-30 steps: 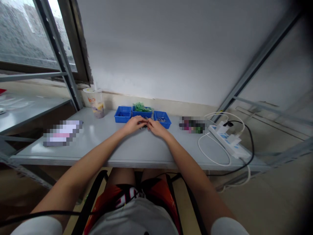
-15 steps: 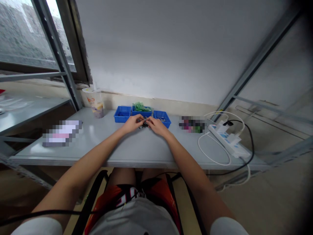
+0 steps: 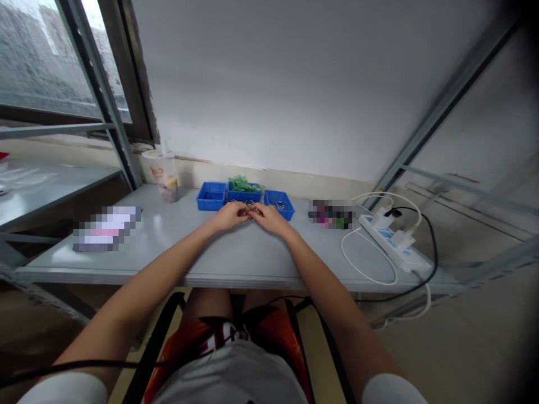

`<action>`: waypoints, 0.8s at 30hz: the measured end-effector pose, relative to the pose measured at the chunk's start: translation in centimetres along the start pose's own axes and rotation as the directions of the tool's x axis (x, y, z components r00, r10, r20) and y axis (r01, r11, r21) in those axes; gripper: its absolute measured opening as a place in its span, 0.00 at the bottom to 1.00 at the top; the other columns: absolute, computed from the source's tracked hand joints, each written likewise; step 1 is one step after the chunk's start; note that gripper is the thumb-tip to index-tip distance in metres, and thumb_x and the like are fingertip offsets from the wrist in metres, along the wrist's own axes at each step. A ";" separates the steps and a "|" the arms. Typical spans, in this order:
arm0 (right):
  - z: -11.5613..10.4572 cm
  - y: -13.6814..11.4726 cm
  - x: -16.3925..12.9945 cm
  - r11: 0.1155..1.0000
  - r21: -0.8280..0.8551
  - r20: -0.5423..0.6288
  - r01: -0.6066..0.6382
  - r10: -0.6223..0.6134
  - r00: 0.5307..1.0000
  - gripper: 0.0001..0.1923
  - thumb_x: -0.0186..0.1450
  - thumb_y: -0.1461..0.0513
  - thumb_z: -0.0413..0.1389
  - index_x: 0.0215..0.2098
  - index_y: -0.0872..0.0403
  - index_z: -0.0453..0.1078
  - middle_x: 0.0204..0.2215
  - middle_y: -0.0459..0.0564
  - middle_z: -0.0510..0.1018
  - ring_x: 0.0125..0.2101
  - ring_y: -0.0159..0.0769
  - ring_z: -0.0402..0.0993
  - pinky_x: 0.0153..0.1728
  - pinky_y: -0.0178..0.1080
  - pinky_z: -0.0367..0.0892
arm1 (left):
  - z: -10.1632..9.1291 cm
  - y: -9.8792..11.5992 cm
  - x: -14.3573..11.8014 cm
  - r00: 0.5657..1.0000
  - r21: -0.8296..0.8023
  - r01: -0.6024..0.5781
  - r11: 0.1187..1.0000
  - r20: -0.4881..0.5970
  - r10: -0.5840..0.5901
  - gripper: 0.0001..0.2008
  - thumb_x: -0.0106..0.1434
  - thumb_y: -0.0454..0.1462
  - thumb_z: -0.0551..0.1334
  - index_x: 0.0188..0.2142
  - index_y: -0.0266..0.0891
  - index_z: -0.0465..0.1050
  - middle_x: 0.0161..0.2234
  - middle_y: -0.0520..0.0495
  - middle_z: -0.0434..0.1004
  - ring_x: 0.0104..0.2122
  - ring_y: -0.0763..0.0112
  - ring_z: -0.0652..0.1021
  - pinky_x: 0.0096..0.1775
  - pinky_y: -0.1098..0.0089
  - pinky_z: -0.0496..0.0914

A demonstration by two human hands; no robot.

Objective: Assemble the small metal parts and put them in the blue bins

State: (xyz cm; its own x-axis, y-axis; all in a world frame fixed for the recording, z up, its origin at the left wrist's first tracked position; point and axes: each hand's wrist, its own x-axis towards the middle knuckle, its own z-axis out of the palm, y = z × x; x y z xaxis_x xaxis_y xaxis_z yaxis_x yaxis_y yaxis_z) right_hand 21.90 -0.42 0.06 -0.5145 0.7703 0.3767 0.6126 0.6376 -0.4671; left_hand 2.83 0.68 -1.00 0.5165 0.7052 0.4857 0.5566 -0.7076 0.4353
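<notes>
Since half a second ago, both hands have drawn closer, fingertips now meeting over the small dark clip [image 3: 251, 211]. Left hand [image 3: 229, 215] and right hand [image 3: 269, 218] are pinching that clip between them, just above the grey table [image 3: 236, 255], directly in front of the middle blue tray [image 3: 244, 194]. Clip mostly hidden by fingers. White power strip [image 3: 393, 241] is lying well right.
</notes>
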 end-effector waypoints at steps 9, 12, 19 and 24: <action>-0.1 0.3 0.1 1.000 0.001 -0.009 -0.012 0.012 1.000 0.13 0.67 0.57 0.49 0.41 0.54 0.71 0.26 0.45 0.74 0.25 0.29 0.65 0.29 0.31 0.54 | -0.1 0.1 0.0 1.000 -0.042 0.003 0.999 -0.030 -0.004 0.08 0.59 0.38 0.61 0.33 0.35 0.74 0.27 0.49 0.73 0.28 0.73 0.71 0.32 0.73 0.63; -0.2 0.3 0.1 1.000 0.008 -0.004 -0.004 0.005 1.000 0.12 0.68 0.58 0.48 0.40 0.55 0.72 0.29 0.47 0.76 0.27 0.29 0.67 0.31 0.31 0.56 | -0.1 0.1 0.0 1.000 -0.056 -0.002 0.998 -0.025 0.000 0.08 0.59 0.38 0.61 0.34 0.35 0.75 0.28 0.49 0.74 0.28 0.73 0.71 0.32 0.73 0.63; -0.2 0.4 0.0 1.000 0.010 -0.031 0.003 -0.002 1.000 0.10 0.66 0.59 0.52 0.42 0.54 0.71 0.26 0.45 0.75 0.26 0.30 0.67 0.30 0.31 0.56 | 0.0 -0.5 0.0 0.999 -0.002 -0.004 1.000 0.032 0.004 0.09 0.61 0.38 0.59 0.33 0.35 0.76 0.28 0.48 0.75 0.29 0.71 0.72 0.32 0.72 0.62; -0.1 0.2 0.1 0.996 0.047 -0.033 0.070 -0.068 0.997 0.10 0.65 0.60 0.53 0.43 0.55 0.71 0.26 0.45 0.75 0.27 0.29 0.68 0.31 0.31 0.58 | 0.0 -0.7 -0.3 0.989 0.020 -0.004 1.000 0.150 0.001 0.08 0.59 0.35 0.59 0.34 0.34 0.76 0.30 0.46 0.78 0.29 0.70 0.74 0.32 0.72 0.63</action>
State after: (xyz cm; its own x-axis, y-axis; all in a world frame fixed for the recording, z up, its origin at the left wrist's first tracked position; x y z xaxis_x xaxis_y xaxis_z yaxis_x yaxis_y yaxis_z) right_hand 22.00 -0.23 0.11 -0.5349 0.7250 0.4339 0.5464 0.6885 -0.4769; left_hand 2.33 0.97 -1.46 0.6091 0.7031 0.3669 0.5671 -0.7095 0.4183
